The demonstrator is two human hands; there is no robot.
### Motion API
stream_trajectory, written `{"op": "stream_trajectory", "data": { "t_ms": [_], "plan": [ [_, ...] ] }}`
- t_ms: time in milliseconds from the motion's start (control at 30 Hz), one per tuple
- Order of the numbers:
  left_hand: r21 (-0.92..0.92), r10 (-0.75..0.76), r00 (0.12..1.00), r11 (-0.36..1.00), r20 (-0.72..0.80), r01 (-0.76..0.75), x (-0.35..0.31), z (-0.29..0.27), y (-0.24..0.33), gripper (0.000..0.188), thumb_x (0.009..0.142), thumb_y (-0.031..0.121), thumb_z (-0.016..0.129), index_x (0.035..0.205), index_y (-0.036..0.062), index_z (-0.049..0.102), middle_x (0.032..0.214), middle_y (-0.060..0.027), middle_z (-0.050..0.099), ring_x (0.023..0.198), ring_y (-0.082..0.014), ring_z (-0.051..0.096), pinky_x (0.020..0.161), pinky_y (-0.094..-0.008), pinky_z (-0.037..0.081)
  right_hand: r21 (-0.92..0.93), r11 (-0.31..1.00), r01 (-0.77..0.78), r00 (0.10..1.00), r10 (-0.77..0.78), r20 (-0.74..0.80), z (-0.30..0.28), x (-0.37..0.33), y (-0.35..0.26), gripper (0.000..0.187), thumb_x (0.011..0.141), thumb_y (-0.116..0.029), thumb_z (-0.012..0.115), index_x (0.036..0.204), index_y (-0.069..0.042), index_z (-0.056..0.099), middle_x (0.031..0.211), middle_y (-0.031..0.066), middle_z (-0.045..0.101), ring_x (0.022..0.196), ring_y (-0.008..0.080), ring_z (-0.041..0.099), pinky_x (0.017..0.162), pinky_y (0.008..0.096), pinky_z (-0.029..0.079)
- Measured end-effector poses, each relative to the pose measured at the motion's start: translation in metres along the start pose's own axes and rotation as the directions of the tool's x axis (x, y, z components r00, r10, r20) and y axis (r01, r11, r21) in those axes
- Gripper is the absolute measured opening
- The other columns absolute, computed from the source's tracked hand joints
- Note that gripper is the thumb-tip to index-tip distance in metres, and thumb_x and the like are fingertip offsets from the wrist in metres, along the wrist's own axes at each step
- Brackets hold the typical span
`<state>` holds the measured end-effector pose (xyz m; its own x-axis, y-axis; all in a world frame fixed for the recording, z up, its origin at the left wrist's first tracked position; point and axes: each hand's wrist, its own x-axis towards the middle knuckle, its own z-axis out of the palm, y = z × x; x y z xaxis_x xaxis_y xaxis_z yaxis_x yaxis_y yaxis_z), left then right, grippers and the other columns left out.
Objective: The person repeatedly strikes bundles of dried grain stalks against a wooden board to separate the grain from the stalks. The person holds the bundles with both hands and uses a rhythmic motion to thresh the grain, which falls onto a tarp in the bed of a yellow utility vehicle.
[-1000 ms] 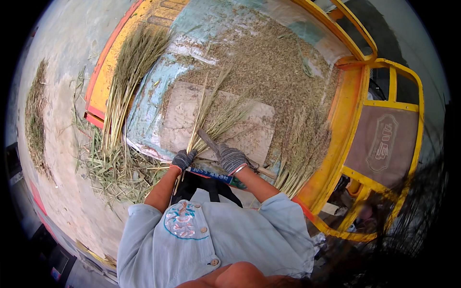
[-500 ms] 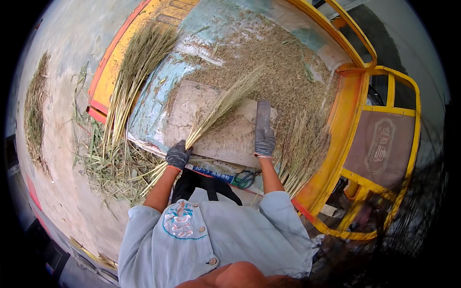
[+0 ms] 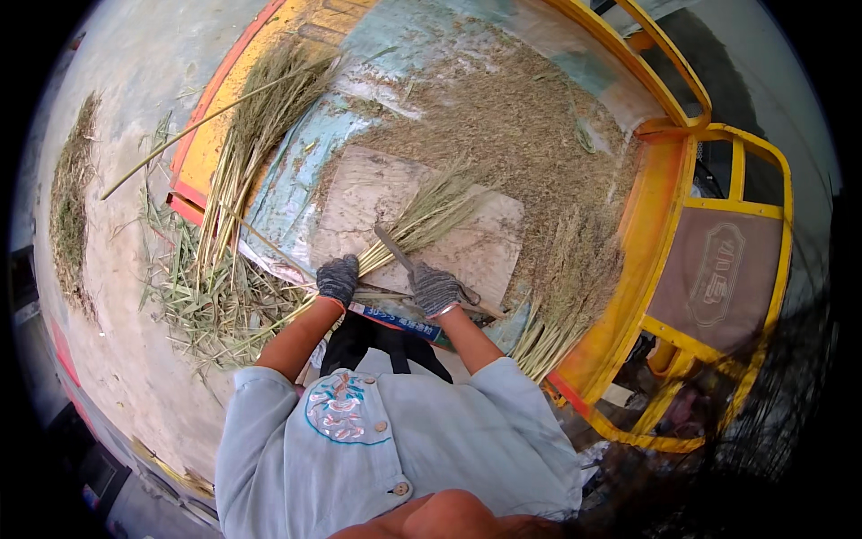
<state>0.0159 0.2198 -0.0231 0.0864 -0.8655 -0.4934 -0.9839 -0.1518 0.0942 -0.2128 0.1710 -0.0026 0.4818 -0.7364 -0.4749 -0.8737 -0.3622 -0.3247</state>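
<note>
My left hand (image 3: 338, 278), in a grey knit glove, is clenched round the stalk end of a bundle of dry grass (image 3: 422, 220) whose seed heads fan out toward one o'clock across a pale flat board (image 3: 485, 251). My right hand (image 3: 435, 289), gloved the same, grips the handle of a flat metal blade (image 3: 393, 247) that lies against the bundle just beside my left hand, pointing to eleven o'clock. The board rests on a light blue tarp (image 3: 287, 184) spread in a yellow-railed cart bed (image 3: 651, 234). A heap of loose chaff and seed (image 3: 530, 135) covers the tarp from twelve to two o'clock. A longer sheaf of stalks (image 3: 251, 153) lies at ten o'clock over the cart's orange edge, and cut green straw (image 3: 202, 301) is scattered on the concrete ground (image 3: 117, 296) at nine o'clock.
</note>
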Motion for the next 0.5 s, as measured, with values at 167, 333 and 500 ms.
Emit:
{"op": "stream_trajectory", "data": {
  "t_ms": [167,333,500],
  "plan": [
    [-0.044,0.031,0.998,0.998,-0.046,-0.033,0.001,0.013,-0.001,0.014,0.082,0.015,0.046,0.091,0.0088,0.054,0.076,-0.0138,0.062,0.07,-0.0326,0.062,0.06,-0.0454,0.048,0.179,0.88,-0.441,0.833,0.475,-0.285,-0.068,0.016,0.091,0.031,0.089,-0.028,0.046,0.097,0.001,0.054,0.076,0.0251,0.062,0.073,0.0384,0.062,0.062,0.0482,0.049],
    [-0.089,-0.024,0.999,0.996,-0.033,0.021,-0.002,0.017,0.002,0.016,0.084,0.018,0.044,0.093,0.0091,0.055,0.079,-0.0141,0.061,0.074,-0.0325,0.062,0.063,-0.0459,0.047,0.119,0.885,-0.449,0.853,0.465,-0.237,-0.065,-0.001,0.055,0.027,0.088,-0.027,0.048,0.093,-0.001,0.055,0.076,0.0215,0.062,0.069,0.0379,0.062,0.06,0.0478,0.048],
    [-0.029,-0.017,0.997,0.999,-0.08,0.014,-0.01,0.018,0.004,0.018,0.085,0.02,0.043,0.096,0.0102,0.054,0.081,-0.0136,0.06,0.074,-0.0321,0.061,0.064,-0.0461,0.047,0.029,0.998,-0.062,0.994,0.059,0.087,-0.015,0.0,-0.017,0.037,0.089,-0.035,0.044,0.098,-0.001,0.055,0.078,0.0229,0.063,0.071,0.0378,0.063,0.063,0.0485,0.05]
  ]
}}
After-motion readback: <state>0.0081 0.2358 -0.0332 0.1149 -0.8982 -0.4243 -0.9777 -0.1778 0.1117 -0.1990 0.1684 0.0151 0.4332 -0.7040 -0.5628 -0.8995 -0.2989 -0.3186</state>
